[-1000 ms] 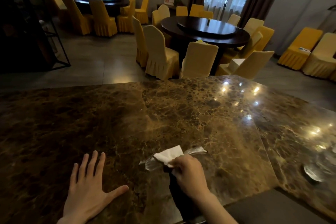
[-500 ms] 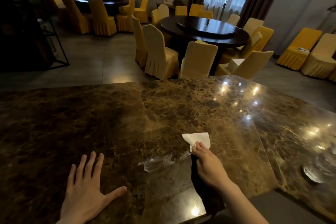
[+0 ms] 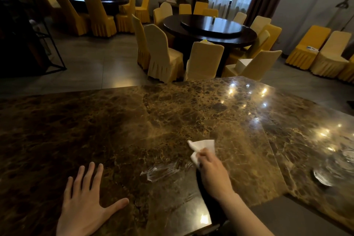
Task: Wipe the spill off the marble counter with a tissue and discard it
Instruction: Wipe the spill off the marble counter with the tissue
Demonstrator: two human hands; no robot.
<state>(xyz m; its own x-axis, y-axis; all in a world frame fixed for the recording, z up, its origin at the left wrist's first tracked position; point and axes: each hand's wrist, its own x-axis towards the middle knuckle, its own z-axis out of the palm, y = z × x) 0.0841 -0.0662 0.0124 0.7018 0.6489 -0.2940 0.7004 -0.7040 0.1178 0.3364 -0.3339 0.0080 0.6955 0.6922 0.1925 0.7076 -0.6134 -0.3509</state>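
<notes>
Left hand (image 3: 86, 205) flat, fingers splayed; right hand (image 3: 212, 168) reaching forward, fingers seemingly curled in a pinch.

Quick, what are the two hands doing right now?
Left hand: open, fingers spread, flat on the marble counter, holding nothing.
Right hand: closed on the white tissue, pressing it to the counter beside the wet smear.

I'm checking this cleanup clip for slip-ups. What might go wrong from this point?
1. The tissue in the right hand sits beyond the wet streak, so the streak may simply get smeared or left behind.
2. A second puddle near the counter's right edge could be missed.
3. The left hand, flat on the marble close to the streak, might slide into it.
</notes>
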